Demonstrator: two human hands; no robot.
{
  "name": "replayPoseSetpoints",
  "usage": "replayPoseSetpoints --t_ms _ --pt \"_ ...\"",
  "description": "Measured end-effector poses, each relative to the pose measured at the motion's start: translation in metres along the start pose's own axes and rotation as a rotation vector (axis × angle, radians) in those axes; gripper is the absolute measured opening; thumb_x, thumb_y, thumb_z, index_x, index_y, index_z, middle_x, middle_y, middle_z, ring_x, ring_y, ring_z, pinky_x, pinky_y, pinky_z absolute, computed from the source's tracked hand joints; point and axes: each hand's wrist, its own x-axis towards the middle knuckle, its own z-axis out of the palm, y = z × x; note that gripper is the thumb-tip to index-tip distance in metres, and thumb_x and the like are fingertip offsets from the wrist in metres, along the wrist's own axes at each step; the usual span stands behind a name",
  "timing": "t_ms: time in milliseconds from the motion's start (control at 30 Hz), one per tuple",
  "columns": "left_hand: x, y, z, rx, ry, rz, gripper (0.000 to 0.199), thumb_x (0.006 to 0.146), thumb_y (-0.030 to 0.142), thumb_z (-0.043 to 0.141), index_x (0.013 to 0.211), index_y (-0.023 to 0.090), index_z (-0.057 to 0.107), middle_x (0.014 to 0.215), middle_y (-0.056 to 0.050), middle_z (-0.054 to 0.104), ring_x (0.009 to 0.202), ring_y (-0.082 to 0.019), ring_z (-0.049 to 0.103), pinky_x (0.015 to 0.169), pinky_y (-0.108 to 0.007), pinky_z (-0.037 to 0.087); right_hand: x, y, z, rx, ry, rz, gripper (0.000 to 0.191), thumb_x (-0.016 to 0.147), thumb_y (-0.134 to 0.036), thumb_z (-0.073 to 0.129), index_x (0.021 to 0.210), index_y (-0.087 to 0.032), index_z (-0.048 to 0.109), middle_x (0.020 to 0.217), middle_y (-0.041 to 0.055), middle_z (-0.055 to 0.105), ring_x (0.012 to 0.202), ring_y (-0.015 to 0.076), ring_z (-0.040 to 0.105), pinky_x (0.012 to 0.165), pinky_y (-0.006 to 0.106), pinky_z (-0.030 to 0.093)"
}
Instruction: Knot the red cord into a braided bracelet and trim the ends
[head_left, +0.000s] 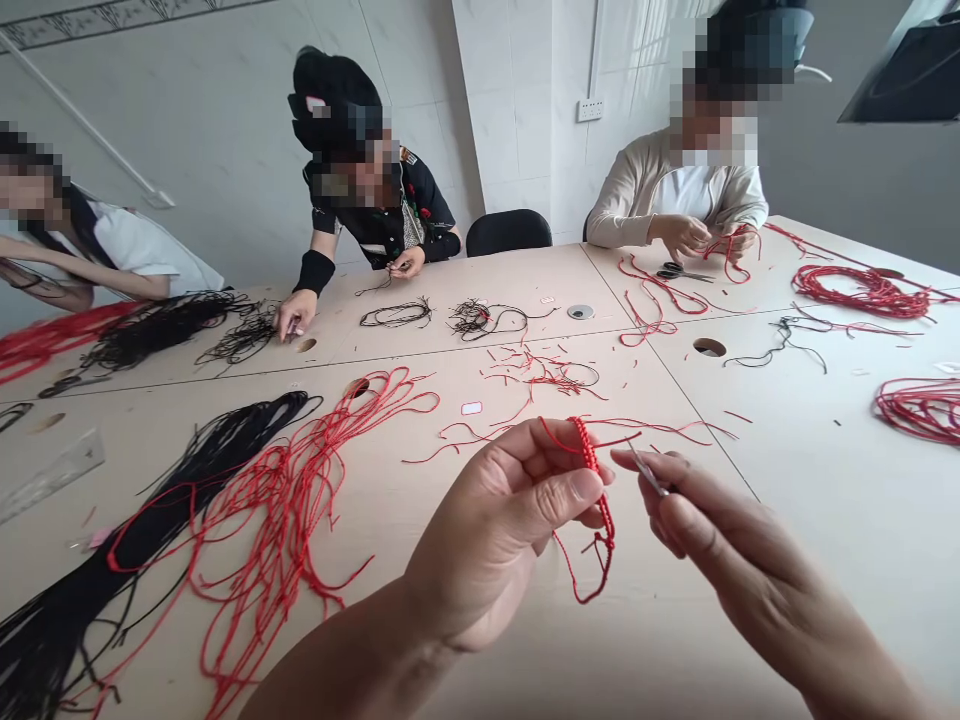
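A braided red cord (606, 515) is pinched between the thumb and fingers of my left hand (510, 520), with a thin loop hanging below. One loose red end sticks out to the right from its upper part. My right hand (712, 530) is closed on a small pointed metal tool (646, 468), whose tip is close to that loose end. Most of the tool is hidden in my fingers, so I cannot tell its kind.
Left of my hands lie a bundle of red cords (277, 490) and a bundle of black cords (176, 500). Red scraps (551, 375) lie ahead. Three people sit across the table (420, 385), two handling cords. Scissors (679, 272) and red coils (862, 290) lie at the right.
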Motion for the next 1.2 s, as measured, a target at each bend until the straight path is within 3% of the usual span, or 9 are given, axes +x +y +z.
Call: replayPoseSetpoints --t_ms 167,433,767,867,1000,1133,1200 --pt "0.001 -0.002 0.000 0.032 -0.009 -0.015 0.017 0.077 0.015 0.083 0.089 0.016 0.071 0.081 -0.002 0.073 0.072 -0.009 0.065 0.071 -0.020 0.052 0.004 -0.003 0.006 0.111 -0.088 0.036 0.024 0.101 -0.044 0.051 0.094 -0.025 0.064 0.068 -0.0020 0.051 0.055 0.0108 0.039 0.048 0.020 0.040" --pt "0.001 -0.006 0.004 0.029 -0.033 -0.041 0.015 0.077 0.015 0.082 0.086 0.016 0.071 0.078 -0.002 0.070 0.071 -0.010 0.062 0.070 -0.021 0.051 0.003 -0.003 0.012 0.137 -0.049 -0.008 0.024 0.101 -0.042 0.050 0.107 -0.025 0.066 0.065 -0.0031 0.041 0.053 0.0115 0.036 0.043 0.020 0.034" --pt "0.003 -0.007 0.001 0.065 -0.024 0.010 0.006 0.081 0.015 0.077 0.084 0.017 0.073 0.077 -0.001 0.070 0.073 -0.010 0.063 0.074 -0.021 0.050 0.000 -0.004 0.009 0.137 -0.014 -0.039 0.024 0.101 -0.038 0.051 0.090 -0.026 0.068 0.062 -0.0025 0.052 0.054 0.0106 0.042 0.046 0.019 0.038" --pt "0.003 -0.003 -0.003 0.210 -0.030 0.070 0.003 0.087 0.019 0.071 0.088 0.020 0.074 0.072 0.000 0.066 0.069 -0.010 0.060 0.070 -0.020 0.049 0.001 -0.006 -0.001 0.092 -0.044 -0.028 0.021 0.101 -0.040 0.053 0.102 -0.031 0.071 0.068 -0.0005 0.062 0.058 0.0127 0.053 0.050 0.020 0.045" --pt "0.000 0.008 -0.005 0.585 -0.055 0.191 0.008 0.089 0.020 0.069 0.089 0.020 0.077 0.079 0.000 0.064 0.067 -0.009 0.054 0.062 -0.017 0.045 -0.001 -0.008 -0.019 -0.028 -0.081 -0.023 0.025 0.096 -0.046 0.058 0.110 -0.034 0.074 0.077 0.0025 0.073 0.064 0.0175 0.065 0.054 0.023 0.055" --pt "-0.005 0.016 -0.004 0.740 -0.108 0.167 0.013 0.091 0.014 0.062 0.090 0.020 0.073 0.092 -0.002 0.069 0.083 -0.012 0.062 0.074 -0.019 0.050 -0.006 -0.012 -0.031 -0.200 0.009 -0.018 0.033 0.088 -0.058 0.064 0.104 -0.033 0.079 0.095 0.0047 0.079 0.081 0.0241 0.072 0.066 0.028 0.061" --pt "-0.007 0.017 -0.005 0.801 -0.155 0.135 0.015 0.090 0.010 0.060 0.090 0.020 0.071 0.090 -0.001 0.068 0.086 -0.013 0.063 0.078 -0.020 0.050 -0.004 -0.017 -0.034 -0.252 -0.042 0.062 0.038 0.088 -0.062 0.060 0.102 -0.033 0.080 0.098 0.0040 0.079 0.086 0.0250 0.073 0.071 0.029 0.062"
